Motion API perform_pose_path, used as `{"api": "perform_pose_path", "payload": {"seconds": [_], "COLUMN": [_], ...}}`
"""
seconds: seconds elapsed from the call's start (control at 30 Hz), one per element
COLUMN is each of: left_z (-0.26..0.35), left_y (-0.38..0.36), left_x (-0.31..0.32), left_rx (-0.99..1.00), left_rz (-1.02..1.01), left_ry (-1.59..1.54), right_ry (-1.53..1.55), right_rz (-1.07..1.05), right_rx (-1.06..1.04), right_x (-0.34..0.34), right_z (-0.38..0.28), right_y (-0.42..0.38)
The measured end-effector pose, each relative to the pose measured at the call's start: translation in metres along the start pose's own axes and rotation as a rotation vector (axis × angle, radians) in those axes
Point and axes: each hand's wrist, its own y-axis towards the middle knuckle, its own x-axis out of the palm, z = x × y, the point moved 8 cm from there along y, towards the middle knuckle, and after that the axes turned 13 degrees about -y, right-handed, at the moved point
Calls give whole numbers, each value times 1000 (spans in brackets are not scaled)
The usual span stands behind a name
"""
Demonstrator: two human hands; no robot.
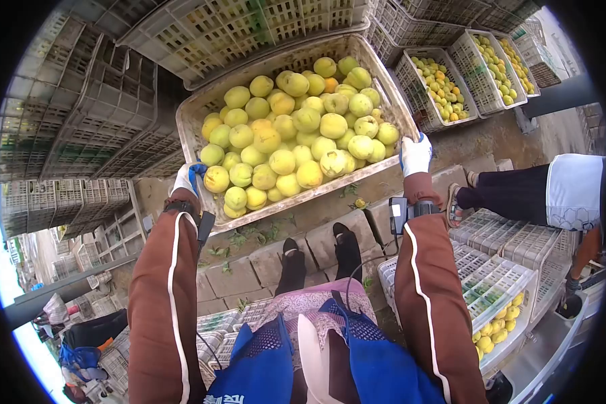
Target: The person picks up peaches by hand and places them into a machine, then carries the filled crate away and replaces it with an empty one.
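A large pale plastic crate, its rim scuffed and dirty, is in front of me, tilted a little in view. Yellow-green round fruit, looking like peaches or apricots, fills it in a heap. My left hand, in a white and blue glove, is closed on the crate's near left corner. On the near right side, my right hand grips the rim in a matching glove. The fingers of both hands are partly hidden by the crate wall.
Stacked grey crates rise at the left and behind. More fruit-filled crates stand at the upper right. A person in dark trousers is at my right, near lidded crates. Paving stones lie under my feet.
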Motion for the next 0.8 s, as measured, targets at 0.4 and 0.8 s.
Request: {"api": "perform_pose_path", "payload": {"seconds": [0.4, 0.8], "left_z": [0, -180], "left_y": [-59, -166], "left_x": [15, -77], "left_rx": [-3, 78], "left_rz": [204, 623], "left_ry": [-51, -520], "right_ry": [49, -740], "right_rz": [-1, -266], "right_rx": [-46, -355], "right_x": [-6, 12], "right_z": [-2, -64], "right_y": [18, 30]}}
